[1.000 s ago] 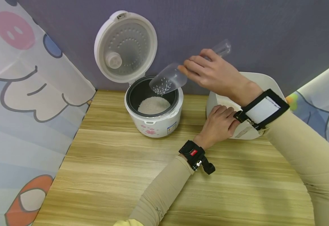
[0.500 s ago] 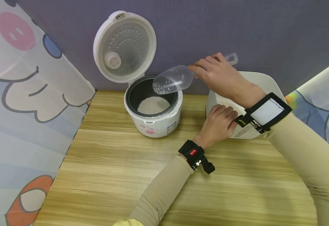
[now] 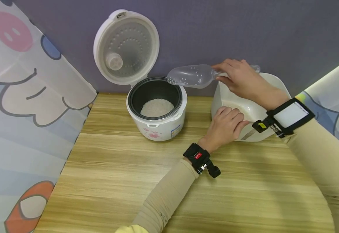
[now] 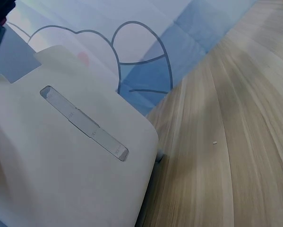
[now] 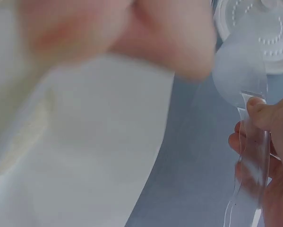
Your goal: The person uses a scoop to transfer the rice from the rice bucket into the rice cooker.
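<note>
On the wooden table (image 3: pixel 123 181) we have one rice cooker (image 3: pixel 157 110) at the far side, its lid (image 3: pixel 126 47) swung up and standing open against the purple wall (image 3: pixel 274 29), a low mound of white rice (image 3: pixel 157 107) sitting in the dark inner pot. To its right stands one white container (image 3: pixel 249 110), open at the top, more rice showing inside, close against the far wall. Cartoon-print curtains (image 3: pixel 27 97) hang at the left and at the right edge, and one stray grain (image 4: pixel 214 142) lies on the wood near the container's foot.

Now the hands, two of them, both in beige sleeves with a strapped camera at each wrist. Our right hand (image 3: pixel 242 81) is curled round the handle of the single clear plastic scoop (image 3: pixel 194 76); the wrist view shows thumb and fingers (image 5: pixel 261 111) pinching that handle. The scoop's bowl juts out to the left of the hand, level, hanging in the air between the cooker's rim and the container's far left corner, a few grains clinging inside it. Nothing stands between scoop and either vessel.

Our left hand (image 3: pixel 226 124) rests on the near left side of the container, fingers curved over its rim, gripping it.
</note>
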Tool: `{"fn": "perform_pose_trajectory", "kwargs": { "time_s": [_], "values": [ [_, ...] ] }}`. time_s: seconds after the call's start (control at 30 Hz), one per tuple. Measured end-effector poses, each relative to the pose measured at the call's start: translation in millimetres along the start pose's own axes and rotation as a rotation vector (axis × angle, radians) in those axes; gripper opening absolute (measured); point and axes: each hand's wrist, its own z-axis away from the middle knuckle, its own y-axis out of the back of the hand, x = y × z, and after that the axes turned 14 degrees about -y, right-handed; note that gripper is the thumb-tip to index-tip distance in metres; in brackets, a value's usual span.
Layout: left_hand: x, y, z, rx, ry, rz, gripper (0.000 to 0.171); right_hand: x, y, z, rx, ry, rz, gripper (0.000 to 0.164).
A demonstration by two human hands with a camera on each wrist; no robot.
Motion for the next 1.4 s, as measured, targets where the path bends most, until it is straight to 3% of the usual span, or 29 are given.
{"fn": "perform_pose_trajectory", "kwargs": {
  "time_s": [0.33,0.6,1.1,1.23,1.4],
  "values": [
    [1.0,1.6,-0.4,-0.039,0.014,0.029,0.027,40.8,8.4,26.3,0.023,-0.109,-0.054,0.035],
    [0.5,1.2,0.2,-0.041,0.016,0.042,0.027,70.3,23.9,49.9,-0.045,-0.238,-0.093,0.036],
    [-0.2,-0.8,1.6,-0.033,0.026,0.032,0.029,124.6,43.0,80.3,-0.162,-0.402,0.008,0.042],
    [-0.5,-0.8,2.3,-0.033,0.026,0.034,0.029,135.1,48.0,81.8,-0.184,-0.39,0.066,0.04],
    [-0.8,-0.1,2.5,-0.04,0.026,0.038,0.029,140.3,48.4,77.2,-0.142,-0.241,0.167,0.034]
  ]
}}
